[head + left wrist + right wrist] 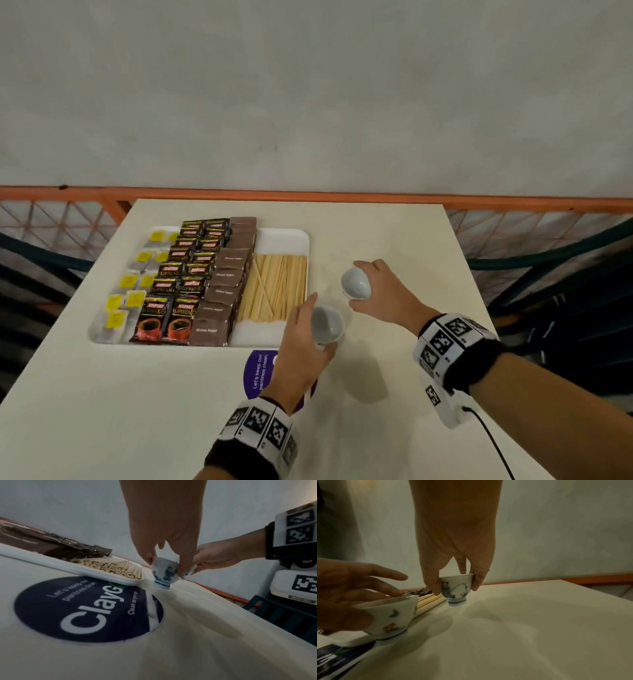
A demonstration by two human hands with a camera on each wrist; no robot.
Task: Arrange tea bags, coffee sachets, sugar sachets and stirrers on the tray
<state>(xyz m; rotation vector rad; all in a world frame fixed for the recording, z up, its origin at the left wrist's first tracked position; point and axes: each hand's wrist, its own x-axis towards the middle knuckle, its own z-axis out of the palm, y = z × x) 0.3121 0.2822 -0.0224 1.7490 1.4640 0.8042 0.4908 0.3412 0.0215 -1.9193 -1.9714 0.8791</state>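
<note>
While hands [301, 342] grip cups [327, 323], tray [284, 240] lies left.

Head view: high, facing forward and down over the bench [394, 240], wall beyond. Left wrist view: low, close over the bench [188, 649], facing along the hand toward the tray [102, 573]. Right wrist view: low, close, facing the wall. All three share both hands and the tray's stirrer [274, 287] end.

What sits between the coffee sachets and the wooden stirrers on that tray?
A column of brown sugar sachets fills the gap between the coffee sachets and the stirrers, clearest in the head view.
</note>
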